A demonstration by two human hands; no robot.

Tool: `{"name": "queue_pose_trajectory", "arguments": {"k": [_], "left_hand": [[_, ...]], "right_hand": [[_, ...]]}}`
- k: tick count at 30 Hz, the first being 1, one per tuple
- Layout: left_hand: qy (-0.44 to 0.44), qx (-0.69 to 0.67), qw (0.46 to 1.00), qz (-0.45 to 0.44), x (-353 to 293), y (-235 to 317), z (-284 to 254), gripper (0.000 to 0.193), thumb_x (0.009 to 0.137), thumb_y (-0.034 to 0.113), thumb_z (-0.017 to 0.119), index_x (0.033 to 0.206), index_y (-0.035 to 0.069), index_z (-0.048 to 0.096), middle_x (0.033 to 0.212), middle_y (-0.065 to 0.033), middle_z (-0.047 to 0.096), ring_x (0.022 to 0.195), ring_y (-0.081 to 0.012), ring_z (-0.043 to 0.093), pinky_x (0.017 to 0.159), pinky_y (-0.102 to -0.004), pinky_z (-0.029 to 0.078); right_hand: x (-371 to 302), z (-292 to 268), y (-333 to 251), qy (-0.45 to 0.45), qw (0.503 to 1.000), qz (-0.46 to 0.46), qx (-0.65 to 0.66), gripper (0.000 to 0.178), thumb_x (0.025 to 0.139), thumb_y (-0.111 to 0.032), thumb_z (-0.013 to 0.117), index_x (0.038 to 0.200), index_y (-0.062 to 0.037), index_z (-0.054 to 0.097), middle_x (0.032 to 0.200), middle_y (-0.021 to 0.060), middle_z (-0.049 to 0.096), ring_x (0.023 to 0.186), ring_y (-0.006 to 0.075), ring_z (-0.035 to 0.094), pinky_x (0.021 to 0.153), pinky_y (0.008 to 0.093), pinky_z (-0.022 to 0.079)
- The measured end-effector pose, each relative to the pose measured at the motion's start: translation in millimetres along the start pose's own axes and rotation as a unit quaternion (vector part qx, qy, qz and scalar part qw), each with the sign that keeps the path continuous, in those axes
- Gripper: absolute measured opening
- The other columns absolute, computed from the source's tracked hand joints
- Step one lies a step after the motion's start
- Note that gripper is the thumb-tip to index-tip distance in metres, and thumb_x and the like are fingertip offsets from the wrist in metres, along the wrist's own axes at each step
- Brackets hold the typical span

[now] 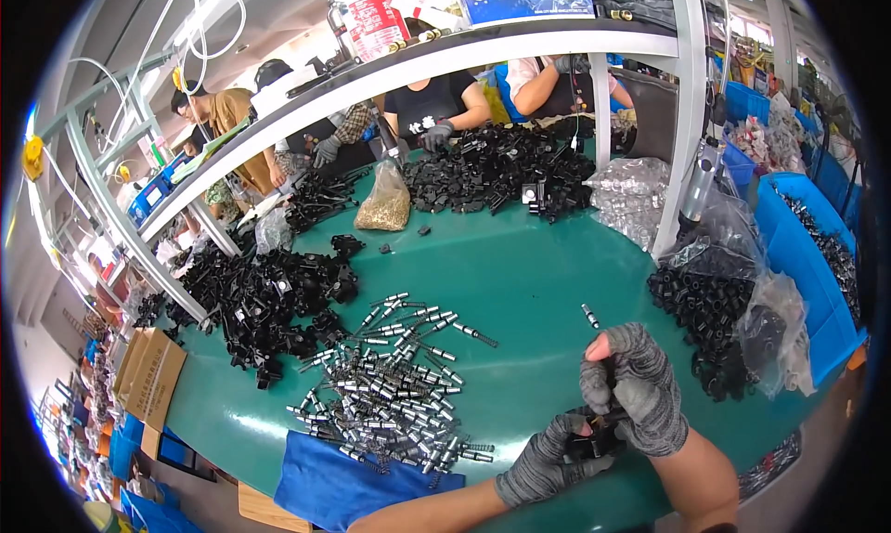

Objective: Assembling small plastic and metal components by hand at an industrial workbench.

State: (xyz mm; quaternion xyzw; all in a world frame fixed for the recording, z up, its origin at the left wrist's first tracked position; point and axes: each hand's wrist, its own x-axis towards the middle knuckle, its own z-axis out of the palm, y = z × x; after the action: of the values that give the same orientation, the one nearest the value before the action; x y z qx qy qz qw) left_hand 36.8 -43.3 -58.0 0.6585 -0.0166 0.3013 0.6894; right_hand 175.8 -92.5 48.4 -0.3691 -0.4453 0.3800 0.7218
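1. Here's the left hand (548, 463), in a grey knitted glove, low on the near side, its fingers curled closed around a black part (594, 440).
2. And the right hand (645, 389), gloved to match, comes in right over that part, fingers bent; whether it grips anything itself, you cannot tell.
3. So the black part sits between the two hands, above the green tabletop (520, 282), right of centre, mostly hidden by fingers.
4. Just beyond the right hand, one lone metal pin (590, 316) lies on the green!
5. Over to the left, a big heap of metal pins (385, 394), some with springs, spreads beside a blue cloth (343, 482).
6. Behind that heap, a pile of black parts (260, 301); out on the right, black rings (705, 329) beside a clear plastic bag (775, 333).
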Motion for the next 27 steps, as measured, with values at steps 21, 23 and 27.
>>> {"name": "queue_pose_trajectory", "arguments": {"k": [21,23,27], "left_hand": [[-0.027,-0.112,0.993,-0.014,5,-8,-9,0.053,0.077,-0.017,0.068,0.112,0.017,0.046,0.128,-0.0057,0.049,0.121,-0.0197,0.052,0.100,-0.0354,0.047],[0.027,-0.235,0.953,-0.190,-2,6,-4,0.057,0.075,-0.016,0.071,0.113,0.018,0.045,0.127,-0.0065,0.048,0.119,-0.0197,0.052,0.098,-0.0353,0.048],[-0.038,-0.051,0.996,-0.070,8,-5,-17,0.059,0.073,-0.013,0.075,0.112,0.017,0.044,0.126,-0.0126,0.047,0.115,-0.0233,0.056,0.093,-0.0352,0.050]], "right_hand": [[-12,7,6,0.089,0.986,-0.142,0.025,0.012,0.097,-0.004,0.050,0.105,-0.0090,0.057,0.079,0.0063,0.053,0.061,0.0129,0.052,0.052,0.0256,0.043],[-16,7,-7,0.076,0.992,-0.098,0.035,0.015,0.098,-0.005,0.049,0.109,-0.0085,0.058,0.084,0.0073,0.056,0.067,0.0149,0.056,0.056,0.0259,0.047],[1,-18,0,0.116,0.837,-0.310,-0.435,0.028,0.091,-0.009,0.058,0.119,-0.0037,0.060,0.112,0.0071,0.064,0.103,0.0150,0.061,0.084,0.0256,0.050]]}}
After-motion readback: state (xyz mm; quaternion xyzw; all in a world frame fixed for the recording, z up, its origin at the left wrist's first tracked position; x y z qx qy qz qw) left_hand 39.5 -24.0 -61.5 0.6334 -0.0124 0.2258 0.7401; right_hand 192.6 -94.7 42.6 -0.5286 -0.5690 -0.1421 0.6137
